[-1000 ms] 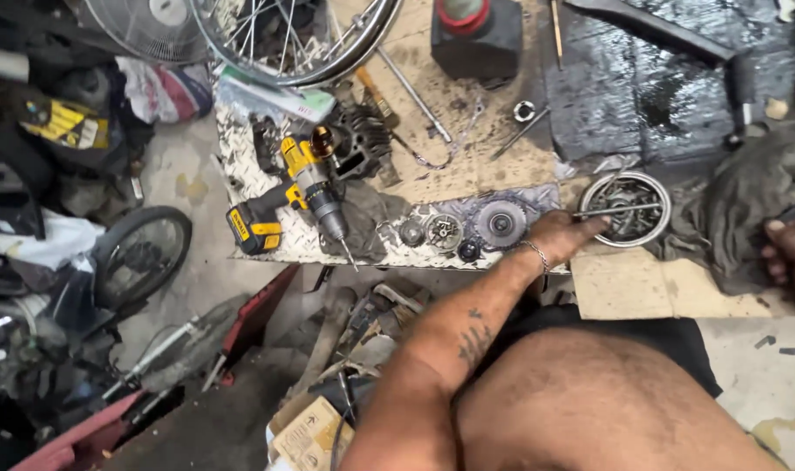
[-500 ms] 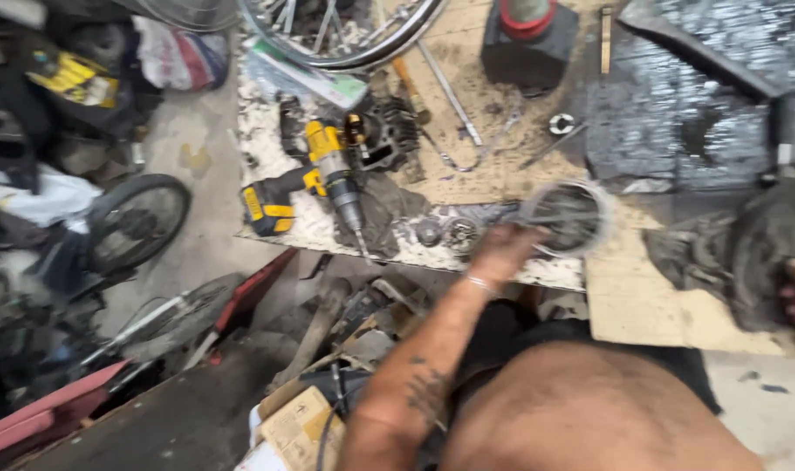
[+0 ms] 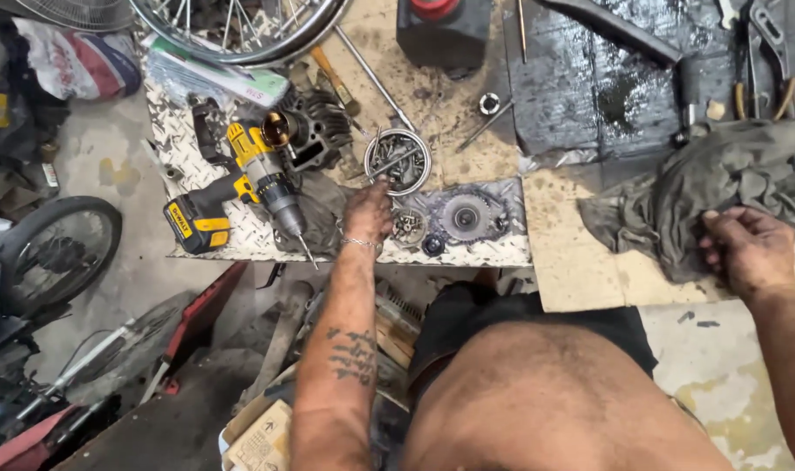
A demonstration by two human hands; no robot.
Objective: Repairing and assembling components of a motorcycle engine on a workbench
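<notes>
My left hand (image 3: 369,209) reaches over the metal tread-plate bench (image 3: 240,235) and holds the near rim of a round metal bowl (image 3: 398,160) filled with bolts and small parts. Just right of that hand lie a small gear (image 3: 409,227) and a larger toothed clutch part (image 3: 466,216). My right hand (image 3: 747,249) rests far to the right, fingers pressed on a crumpled grey rag (image 3: 703,196). A yellow and black cordless drill (image 3: 240,187) lies left of my left hand, bit pointing toward me.
A finned engine cylinder (image 3: 315,135) sits behind the drill. A spoked wheel rim (image 3: 240,35) and a black canister with a red cap (image 3: 441,26) stand at the back. Pliers and tools (image 3: 764,70) lie at back right. A tyre (image 3: 57,249) and scrap parts crowd the floor at left.
My left hand has carried the metal bowl leftward, from the right of the gears to a spot behind them near the cylinder. My right hand stays on the rag.
</notes>
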